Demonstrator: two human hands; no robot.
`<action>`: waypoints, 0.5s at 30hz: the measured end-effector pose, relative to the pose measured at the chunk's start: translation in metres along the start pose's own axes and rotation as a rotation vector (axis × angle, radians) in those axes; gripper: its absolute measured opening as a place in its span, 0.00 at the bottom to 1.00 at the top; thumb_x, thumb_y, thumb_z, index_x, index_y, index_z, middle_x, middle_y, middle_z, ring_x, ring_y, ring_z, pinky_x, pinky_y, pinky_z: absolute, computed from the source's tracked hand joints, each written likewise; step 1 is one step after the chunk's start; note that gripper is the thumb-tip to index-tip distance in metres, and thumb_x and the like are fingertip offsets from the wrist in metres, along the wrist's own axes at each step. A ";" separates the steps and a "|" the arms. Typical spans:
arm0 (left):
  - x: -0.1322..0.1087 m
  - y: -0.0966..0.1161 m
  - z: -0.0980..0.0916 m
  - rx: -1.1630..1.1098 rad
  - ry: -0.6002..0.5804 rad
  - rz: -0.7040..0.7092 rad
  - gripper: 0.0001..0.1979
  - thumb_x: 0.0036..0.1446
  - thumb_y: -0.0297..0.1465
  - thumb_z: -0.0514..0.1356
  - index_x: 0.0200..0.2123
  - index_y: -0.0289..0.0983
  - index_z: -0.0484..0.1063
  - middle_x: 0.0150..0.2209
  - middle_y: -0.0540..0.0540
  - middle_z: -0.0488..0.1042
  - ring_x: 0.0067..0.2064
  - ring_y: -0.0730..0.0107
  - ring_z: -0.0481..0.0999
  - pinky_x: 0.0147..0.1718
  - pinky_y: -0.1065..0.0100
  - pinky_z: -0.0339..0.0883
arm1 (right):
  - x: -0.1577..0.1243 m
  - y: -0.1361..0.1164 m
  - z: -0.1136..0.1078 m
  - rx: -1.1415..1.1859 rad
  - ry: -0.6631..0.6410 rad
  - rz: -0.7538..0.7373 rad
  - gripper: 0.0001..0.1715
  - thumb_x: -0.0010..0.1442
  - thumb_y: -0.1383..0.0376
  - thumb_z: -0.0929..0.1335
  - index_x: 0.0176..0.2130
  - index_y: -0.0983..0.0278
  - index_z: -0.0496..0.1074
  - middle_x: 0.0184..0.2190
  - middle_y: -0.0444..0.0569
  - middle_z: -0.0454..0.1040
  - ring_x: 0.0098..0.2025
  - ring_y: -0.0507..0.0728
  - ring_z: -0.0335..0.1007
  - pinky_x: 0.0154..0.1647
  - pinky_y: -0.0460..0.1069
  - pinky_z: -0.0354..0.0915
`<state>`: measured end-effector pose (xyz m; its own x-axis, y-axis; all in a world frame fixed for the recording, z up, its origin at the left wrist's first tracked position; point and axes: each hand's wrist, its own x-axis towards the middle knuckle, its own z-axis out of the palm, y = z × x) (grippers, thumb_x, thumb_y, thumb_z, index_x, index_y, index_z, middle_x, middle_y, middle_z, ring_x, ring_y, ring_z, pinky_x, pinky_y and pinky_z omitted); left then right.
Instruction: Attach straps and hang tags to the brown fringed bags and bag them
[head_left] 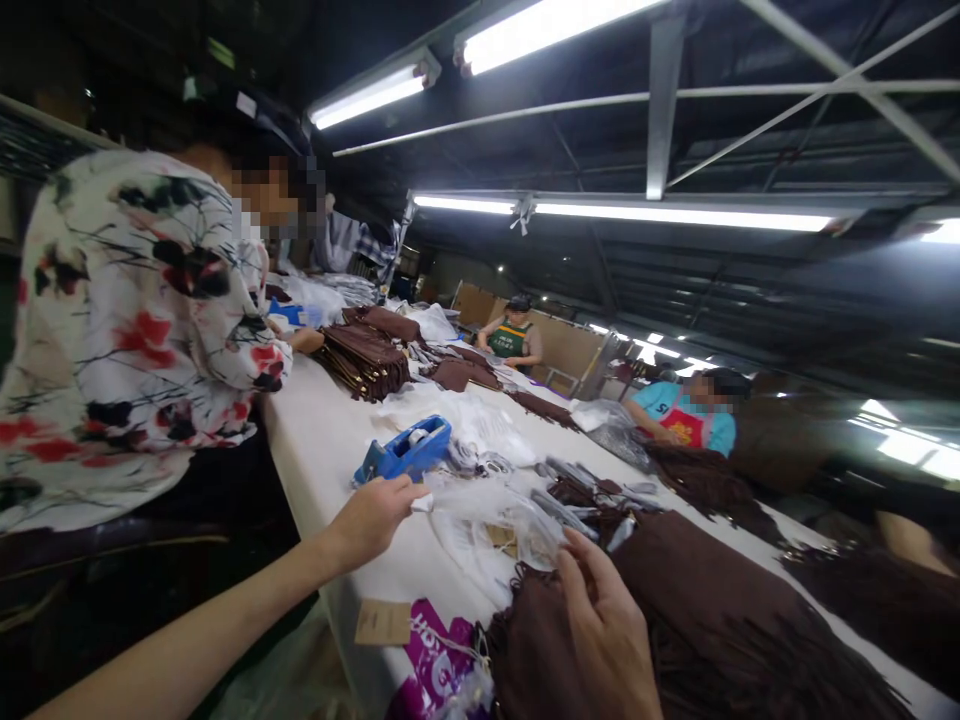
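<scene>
1. A small white piece (pixel 424 503) is pinched between the thumb and fingers of the left hand (pixel 381 515); this grip is closed on it, above the counter (pixel 307 420), just in front of a blue tape dispenser (pixel 405 452).
2. The right hand (pixel 611 625) is held with its fingers bent over a brown fabric piece (pixel 534 645). The edge of a clear plastic bag (pixel 525 512) is met by its fingertips; whether the bag is pinched by this grip cannot be told.
3. The clear plastic bag is spread between the two hands, and a tan patch can be seen at its lower side.
4. A cardboard tag (pixel 382 622) is seen at the near edge of the counter, beside a purple printed packet (pixel 439 655).
5. The area to the right of the right hand is covered by a large brown pile (pixel 675 580); a jumble of grey and brown pieces (pixel 581 490) is seen behind it.
6. Farther along, a brown stack (pixel 367 355) is touched by a person in a floral shirt (pixel 142 310).
7. Across the counter, a green apron (pixel 508 340) and a red apron (pixel 686 428) are worn by two other people.
</scene>
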<state>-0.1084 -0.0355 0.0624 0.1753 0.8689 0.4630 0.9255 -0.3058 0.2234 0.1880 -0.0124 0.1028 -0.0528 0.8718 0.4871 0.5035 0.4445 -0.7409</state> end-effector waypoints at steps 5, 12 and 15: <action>-0.002 0.004 0.002 0.121 -0.043 0.115 0.23 0.58 0.16 0.49 0.52 0.40 0.66 0.42 0.45 0.73 0.43 0.63 0.72 0.41 0.63 0.64 | 0.027 -0.018 0.009 -0.382 -0.048 -0.533 0.19 0.67 0.59 0.61 0.50 0.61 0.74 0.47 0.53 0.75 0.48 0.61 0.69 0.52 0.56 0.63; -0.003 0.010 0.004 0.152 -0.071 0.166 0.22 0.59 0.18 0.49 0.53 0.40 0.65 0.43 0.45 0.72 0.43 0.62 0.72 0.42 0.62 0.64 | 0.039 -0.035 0.025 -0.870 -0.269 -0.867 0.09 0.62 0.71 0.67 0.33 0.60 0.75 0.28 0.45 0.75 0.34 0.58 0.68 0.39 0.51 0.56; -0.002 0.004 0.007 0.183 -0.108 0.135 0.24 0.57 0.16 0.49 0.54 0.40 0.65 0.44 0.44 0.72 0.44 0.61 0.72 0.42 0.62 0.65 | 0.046 -0.015 -0.005 -1.012 -0.171 -0.803 0.13 0.61 0.74 0.65 0.29 0.61 0.72 0.27 0.47 0.73 0.33 0.58 0.68 0.38 0.52 0.55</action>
<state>-0.1026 -0.0358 0.0558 0.3270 0.8647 0.3814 0.9350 -0.3545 0.0022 0.1823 0.0195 0.1388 -0.7116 0.4847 0.5086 0.6987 0.5644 0.4396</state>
